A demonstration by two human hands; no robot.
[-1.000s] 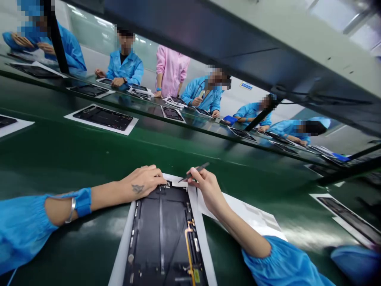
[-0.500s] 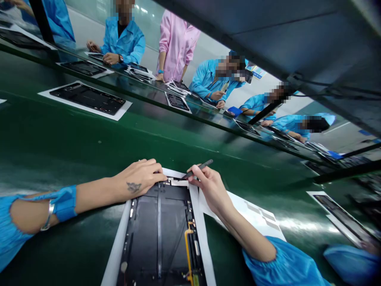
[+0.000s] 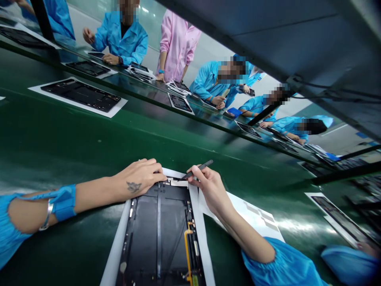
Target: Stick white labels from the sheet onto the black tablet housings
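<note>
Dark green belt (image 3: 89, 137), glossy, running across the lower frame. At 6 o'clock, a tablet housing (image 3: 159, 234) lies open face up on a white paper sheet (image 3: 118, 242), its far end reaching toward frame centre. Black inner panel, narrow lengthwise strips, small parts along the edges, an amber flex cable (image 3: 188, 248) near the right side.

Left hand (image 3: 139, 178), around 8 o'clock: fingers curved and together, tips at the far end of the housing. Resting or pressing? Cannot tell. No clear grip.

Right hand (image 3: 206, 186), around 5 o'clock: closed on black tweezers (image 3: 198, 170) in a pen grip, tips down at the housing's far end, by a small white strip (image 3: 179, 183).

Handling, judged: thin, flat, probably fairly stiff, but light for its size. Flex cable and small parts look fragile. Best held by the long outer edges, clear of the cable. Paper may slide on the slick belt.

Second sheet (image 3: 253, 214) at 4 o'clock, touching the housing's paper. Across the belt, at 11 to 2 o'clock, co-workers in blue smocks (image 3: 120, 39) work at other housings (image 3: 83, 92).
</note>
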